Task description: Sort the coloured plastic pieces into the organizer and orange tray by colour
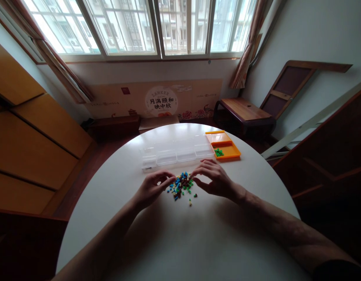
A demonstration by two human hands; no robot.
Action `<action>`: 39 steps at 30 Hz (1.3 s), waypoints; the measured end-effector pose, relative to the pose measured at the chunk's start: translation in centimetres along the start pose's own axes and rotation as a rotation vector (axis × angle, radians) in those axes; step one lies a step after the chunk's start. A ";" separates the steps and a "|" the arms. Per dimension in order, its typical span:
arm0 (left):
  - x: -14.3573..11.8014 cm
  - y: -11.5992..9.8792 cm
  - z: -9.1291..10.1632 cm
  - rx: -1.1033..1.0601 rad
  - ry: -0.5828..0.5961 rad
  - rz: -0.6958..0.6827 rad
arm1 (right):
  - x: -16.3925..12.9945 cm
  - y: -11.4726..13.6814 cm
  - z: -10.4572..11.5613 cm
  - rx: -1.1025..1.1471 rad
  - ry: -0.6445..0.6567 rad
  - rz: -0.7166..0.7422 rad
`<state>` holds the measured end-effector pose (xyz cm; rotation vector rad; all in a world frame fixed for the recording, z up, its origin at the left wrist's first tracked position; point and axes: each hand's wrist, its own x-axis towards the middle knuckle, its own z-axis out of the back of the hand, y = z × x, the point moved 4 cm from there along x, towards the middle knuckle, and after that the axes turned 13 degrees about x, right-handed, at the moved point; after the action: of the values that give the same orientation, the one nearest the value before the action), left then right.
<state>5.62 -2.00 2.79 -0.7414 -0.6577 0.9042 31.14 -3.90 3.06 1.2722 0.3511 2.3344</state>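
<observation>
A loose pile of tiny building bricks [180, 187], blue, brown, green and pale yellow, lies on the white table between my hands. My left hand [154, 186] touches the pile's left edge, thumb and index finger brought together; anything between them is too small to make out. At the right edge is my right hand [215, 179], its thumb and index tips close together in a pinch and its other fingers raised. What that pinch holds cannot be made out. Beyond it, an orange tray [234, 153] holds several green bricks [218, 152] in its front left corner.
A clear plastic compartment case [167, 158] stretches left from the orange tray. A few stray bricks [190, 203] lie just in front of the pile. The round white table [180, 249] has its far edge near a wooden bench [246, 109] and the window wall.
</observation>
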 end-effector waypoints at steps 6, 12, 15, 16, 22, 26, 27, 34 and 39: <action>-0.2 -1.0 -2.8 -0.101 0.009 0.035 | -0.4 0.5 -1.8 0.043 0.069 0.042; -0.4 -1.2 -4.0 -0.164 0.029 0.026 | -0.3 0.7 -1.4 0.051 0.020 0.088; -0.4 -1.1 -3.9 -0.144 0.009 0.016 | -0.2 1.0 -1.3 0.060 0.002 0.108; -0.4 -1.0 -4.0 -0.136 0.003 0.013 | -0.2 1.0 -1.3 0.061 -0.002 0.111; -0.5 -1.1 -3.5 -0.088 -0.060 -0.026 | -0.1 1.1 -1.1 0.042 0.011 0.097; -0.7 -1.4 -1.7 0.174 -0.099 -0.195 | -0.1 -0.3 0.8 -0.036 0.009 -0.010; -0.8 -1.4 -1.3 0.269 -0.088 -0.246 | -0.2 -1.0 1.6 -0.066 -0.014 -0.050; -1.3 -0.1 -1.0 0.585 0.026 -0.384 | -2.4 -7.2 6.6 -0.377 -0.227 -0.381; -1.5 -0.1 -1.6 0.612 0.072 -0.402 | -3.8 -9.5 7.2 -0.498 -0.262 -0.535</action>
<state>6.20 -3.77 1.68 -0.0836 -0.4080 0.6479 41.53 2.40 0.20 1.0537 0.0088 1.6428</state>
